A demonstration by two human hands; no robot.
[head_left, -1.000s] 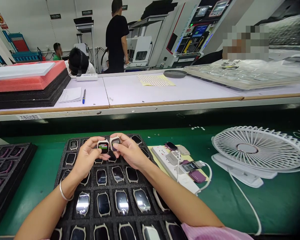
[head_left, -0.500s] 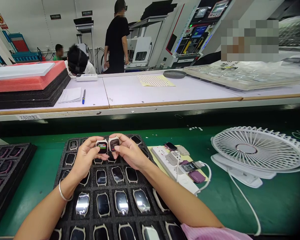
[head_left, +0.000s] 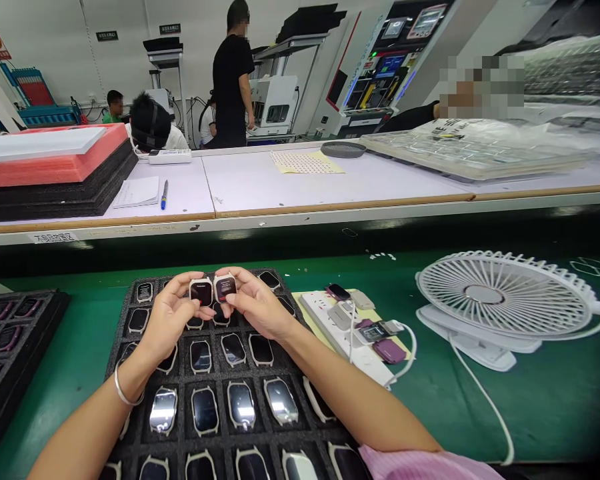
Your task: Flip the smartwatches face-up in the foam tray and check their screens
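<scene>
In the head view, your landmark is the black foam tray [head_left: 184,400] of pale-framed watches. Over its far part, your left hand [head_left: 163,327] grips a pale-framed square watch with a black screen [head_left: 201,292]. Its fingers are bent in around the case, thumb at the lower edge of the screen. Your right hand [head_left: 260,310] grips a second pale-framed watch with small text on its dark screen [head_left: 225,288], thumb pressed near the lower edge, fingers curled behind. You hold both upright above the tray, side by side, screens toward you.

Half a second earlier, the screen in your left hand showed red, white and green bands; now it is nearly all black, with a little text and a touch of red by your thumb. Your grips look the same.

Right of the tray lies a white plastic power strip [head_left: 373,365] with watches and cables on it; farther right is a white round fan [head_left: 505,307]. Left of the tray sits another black foam tray [head_left: 55,308] with purple-framed watches. Beyond the tray stands a white-topped bench [head_left: 260,190].
</scene>
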